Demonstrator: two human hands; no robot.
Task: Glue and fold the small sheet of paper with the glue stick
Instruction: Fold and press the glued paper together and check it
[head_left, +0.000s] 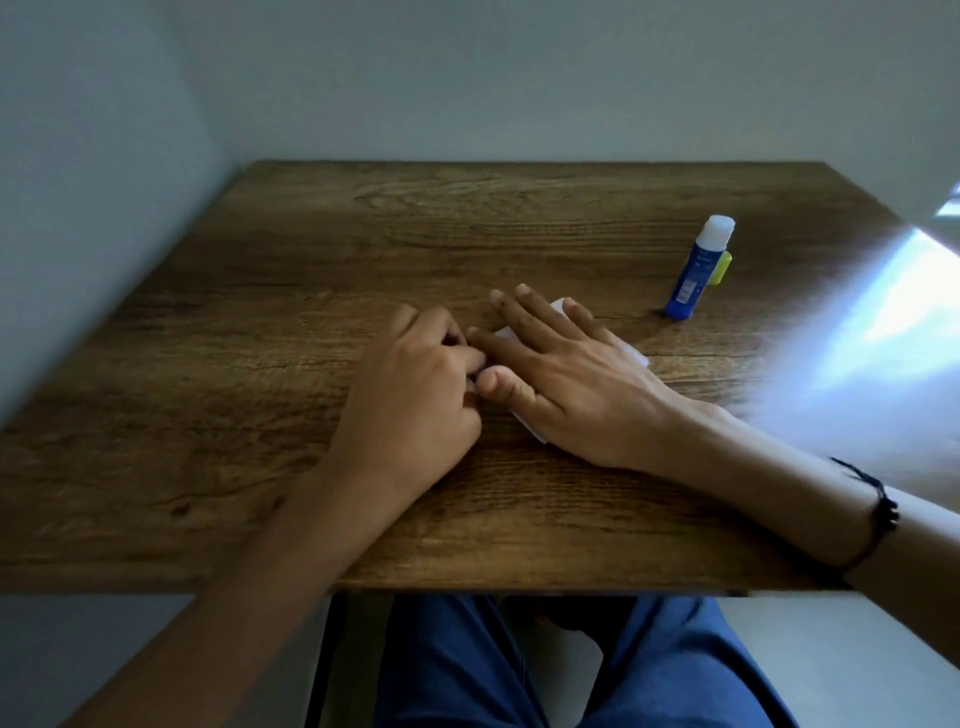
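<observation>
A small white sheet of paper (635, 355) lies on the wooden table (260, 364), mostly hidden under my right hand (566, 379), which rests flat on it with fingers spread. Only the paper's corners show around the hand. My left hand (415, 395) is curled beside it, its fingertips pinching or pressing the paper's left edge next to my right thumb. A blue glue stick (698, 267) stands upright and uncapped, its white glue tip showing, to the far right of my hands. Its yellow cap (723, 269) lies right behind it.
The table sits in a corner, with walls at the left and the back. A bright patch of light falls on the table's right side. My legs in blue trousers are under the front edge.
</observation>
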